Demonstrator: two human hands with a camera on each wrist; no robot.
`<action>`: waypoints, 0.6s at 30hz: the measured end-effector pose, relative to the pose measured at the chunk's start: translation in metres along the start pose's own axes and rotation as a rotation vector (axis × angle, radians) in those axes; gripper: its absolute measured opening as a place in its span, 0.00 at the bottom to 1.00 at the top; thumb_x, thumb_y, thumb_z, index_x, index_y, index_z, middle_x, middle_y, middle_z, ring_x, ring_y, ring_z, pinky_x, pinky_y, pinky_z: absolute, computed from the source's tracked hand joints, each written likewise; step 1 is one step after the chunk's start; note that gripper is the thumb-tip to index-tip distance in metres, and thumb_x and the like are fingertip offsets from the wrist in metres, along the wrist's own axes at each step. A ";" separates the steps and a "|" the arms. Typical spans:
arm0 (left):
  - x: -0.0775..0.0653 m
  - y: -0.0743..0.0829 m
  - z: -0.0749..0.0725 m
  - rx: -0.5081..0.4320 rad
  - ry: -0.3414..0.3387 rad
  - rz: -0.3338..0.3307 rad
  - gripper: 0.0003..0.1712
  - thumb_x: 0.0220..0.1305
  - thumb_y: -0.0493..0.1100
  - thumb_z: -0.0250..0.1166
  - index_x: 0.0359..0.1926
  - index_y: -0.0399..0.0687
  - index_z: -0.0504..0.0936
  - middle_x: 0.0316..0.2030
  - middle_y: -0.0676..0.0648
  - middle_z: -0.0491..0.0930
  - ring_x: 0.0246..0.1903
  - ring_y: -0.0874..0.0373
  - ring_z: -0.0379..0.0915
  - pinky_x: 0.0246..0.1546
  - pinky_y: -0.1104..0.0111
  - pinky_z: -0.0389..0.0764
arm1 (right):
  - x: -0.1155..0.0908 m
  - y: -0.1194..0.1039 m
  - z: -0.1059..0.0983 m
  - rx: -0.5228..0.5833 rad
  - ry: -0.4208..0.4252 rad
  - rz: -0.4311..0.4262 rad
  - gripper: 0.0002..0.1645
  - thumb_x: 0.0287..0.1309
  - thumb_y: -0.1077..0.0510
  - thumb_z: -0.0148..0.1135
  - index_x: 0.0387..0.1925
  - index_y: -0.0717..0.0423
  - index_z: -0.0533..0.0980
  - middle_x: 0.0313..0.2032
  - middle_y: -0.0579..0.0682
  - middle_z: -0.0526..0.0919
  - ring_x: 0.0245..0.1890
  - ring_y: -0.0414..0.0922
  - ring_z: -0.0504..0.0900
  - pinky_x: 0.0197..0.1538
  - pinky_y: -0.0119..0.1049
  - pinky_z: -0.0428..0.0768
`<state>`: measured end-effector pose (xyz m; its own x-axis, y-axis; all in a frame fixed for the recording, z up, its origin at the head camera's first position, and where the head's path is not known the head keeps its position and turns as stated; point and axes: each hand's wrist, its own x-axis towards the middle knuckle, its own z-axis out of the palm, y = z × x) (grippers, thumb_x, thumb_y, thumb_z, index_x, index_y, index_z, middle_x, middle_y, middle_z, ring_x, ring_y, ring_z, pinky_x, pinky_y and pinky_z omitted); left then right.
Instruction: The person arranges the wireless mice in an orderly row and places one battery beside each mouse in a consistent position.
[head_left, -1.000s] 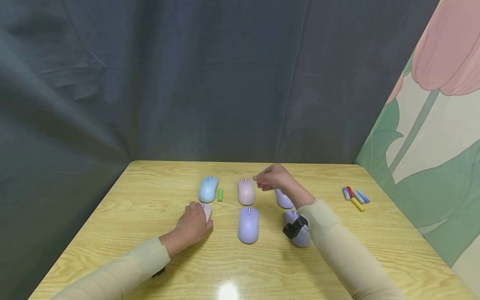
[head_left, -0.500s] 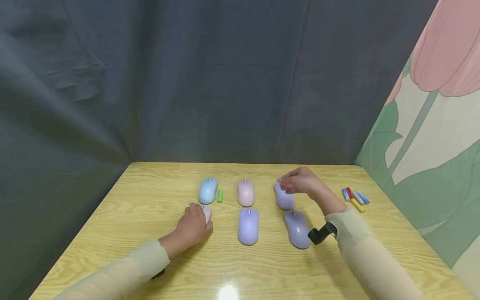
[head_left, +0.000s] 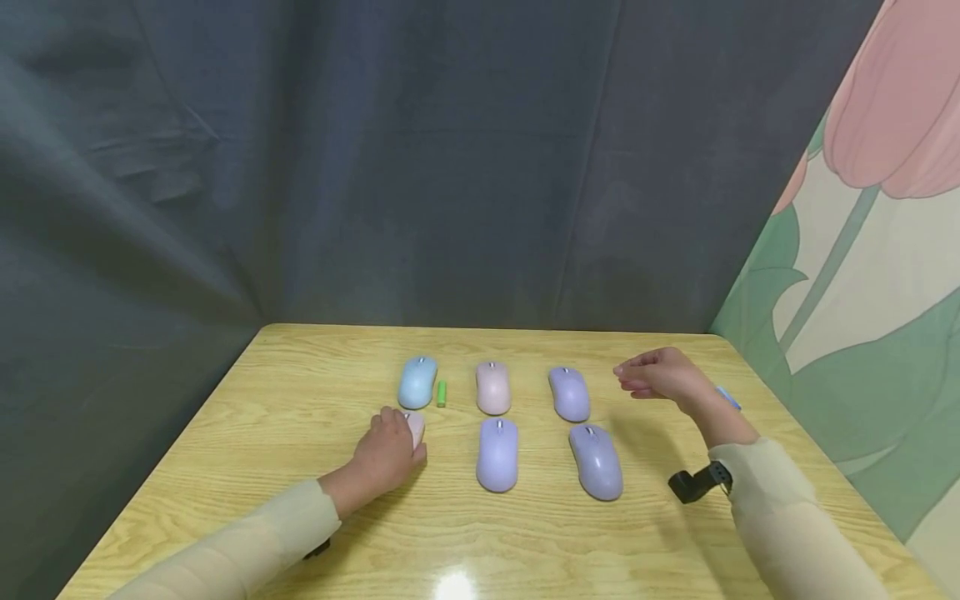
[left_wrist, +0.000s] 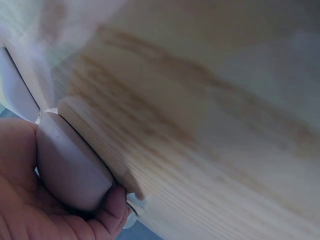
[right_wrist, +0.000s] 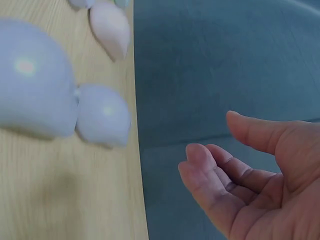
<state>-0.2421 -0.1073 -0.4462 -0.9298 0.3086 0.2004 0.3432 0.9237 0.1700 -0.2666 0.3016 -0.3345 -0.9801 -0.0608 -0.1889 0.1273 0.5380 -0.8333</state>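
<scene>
My left hand [head_left: 382, 450] grips a pale pink computer mouse [head_left: 415, 427], its palm and fingers covering most of the mouse in the head view. The left wrist view shows the thumb and fingers round the mouse's sides [left_wrist: 72, 165], with its base at the wooden tabletop. My right hand [head_left: 663, 377] hangs above the table at the right, loosely bent and holding nothing, the thumb apart from the fingers [right_wrist: 210, 190]. Nearest to it are a lilac mouse [head_left: 570, 394] in the back row and a greyish purple mouse [head_left: 597, 462] in front of that.
In the back row stand a light blue mouse [head_left: 417, 383] and a pink mouse [head_left: 492, 388], with a short green stick [head_left: 442, 394] between them. Another lilac mouse [head_left: 497, 455] lies front middle. A blue stick [head_left: 729, 399] shows past my right forearm. Dark cloth [head_left: 480, 167] hangs behind.
My right hand has moved right, from beside the back pink mouse past the lilac one. Its forearm now hides most of the coloured sticks at the right. The left hand stays on its mouse.
</scene>
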 end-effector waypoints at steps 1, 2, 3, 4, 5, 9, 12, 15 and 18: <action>0.000 0.000 0.000 0.000 0.001 0.000 0.28 0.61 0.47 0.63 0.38 0.19 0.68 0.29 0.39 0.63 0.27 0.51 0.65 0.18 0.65 0.75 | -0.001 0.003 -0.002 -0.007 0.004 0.001 0.28 0.65 0.57 0.61 0.54 0.78 0.71 0.47 0.66 0.81 0.44 0.50 0.83 0.46 0.42 0.81; 0.000 0.000 0.000 0.001 0.002 0.001 0.28 0.61 0.47 0.63 0.38 0.19 0.68 0.29 0.39 0.63 0.26 0.51 0.64 0.18 0.65 0.75 | -0.003 0.007 -0.004 -0.016 0.011 0.002 0.28 0.65 0.57 0.60 0.54 0.79 0.70 0.48 0.67 0.80 0.44 0.51 0.83 0.46 0.41 0.81; 0.000 0.000 -0.001 0.000 0.002 0.001 0.28 0.61 0.47 0.63 0.38 0.19 0.68 0.29 0.39 0.63 0.26 0.51 0.64 0.18 0.65 0.75 | -0.004 0.010 -0.006 -0.028 0.019 0.006 0.28 0.65 0.57 0.61 0.54 0.79 0.70 0.47 0.67 0.80 0.43 0.50 0.83 0.45 0.41 0.82; 0.000 0.000 -0.001 0.000 0.000 0.002 0.28 0.62 0.47 0.63 0.38 0.19 0.68 0.29 0.39 0.63 0.26 0.51 0.64 0.18 0.65 0.75 | -0.005 0.013 -0.008 -0.046 0.028 0.009 0.28 0.65 0.57 0.61 0.53 0.79 0.71 0.47 0.68 0.80 0.43 0.50 0.83 0.44 0.41 0.82; 0.000 0.000 -0.001 0.001 -0.001 0.002 0.28 0.62 0.47 0.63 0.38 0.19 0.68 0.29 0.39 0.63 0.27 0.51 0.64 0.18 0.65 0.76 | -0.007 0.016 -0.010 -0.063 0.040 0.011 0.28 0.64 0.56 0.61 0.53 0.79 0.71 0.47 0.68 0.80 0.42 0.50 0.83 0.45 0.42 0.82; 0.001 0.001 -0.002 -0.006 -0.017 -0.004 0.28 0.62 0.47 0.63 0.39 0.19 0.68 0.29 0.38 0.62 0.27 0.51 0.64 0.18 0.65 0.76 | -0.012 0.030 -0.018 -0.156 0.095 0.016 0.28 0.63 0.54 0.62 0.51 0.78 0.72 0.45 0.67 0.80 0.44 0.57 0.82 0.45 0.45 0.81; 0.002 0.001 -0.002 -0.013 -0.030 -0.013 0.28 0.63 0.47 0.62 0.39 0.19 0.68 0.29 0.38 0.62 0.27 0.51 0.64 0.18 0.65 0.76 | -0.014 0.042 -0.024 -0.210 0.131 0.009 0.28 0.63 0.54 0.63 0.49 0.78 0.74 0.45 0.68 0.80 0.46 0.63 0.80 0.46 0.49 0.81; 0.002 0.001 -0.002 -0.016 -0.032 -0.019 0.28 0.63 0.47 0.62 0.39 0.19 0.68 0.29 0.38 0.62 0.27 0.51 0.64 0.19 0.65 0.76 | -0.016 0.051 -0.030 -0.273 0.158 0.003 0.28 0.61 0.53 0.64 0.46 0.78 0.75 0.41 0.66 0.81 0.45 0.64 0.80 0.45 0.50 0.81; 0.002 0.001 -0.001 -0.015 -0.026 -0.019 0.28 0.62 0.47 0.63 0.39 0.19 0.68 0.29 0.38 0.62 0.27 0.51 0.64 0.19 0.65 0.76 | -0.019 0.059 -0.037 -0.344 0.181 -0.008 0.28 0.60 0.52 0.64 0.45 0.77 0.76 0.37 0.64 0.82 0.41 0.63 0.81 0.40 0.49 0.81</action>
<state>-0.2433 -0.1058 -0.4441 -0.9393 0.2968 0.1722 0.3271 0.9261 0.1880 -0.2457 0.3654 -0.3609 -0.9958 0.0669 -0.0630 0.0914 0.7908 -0.6052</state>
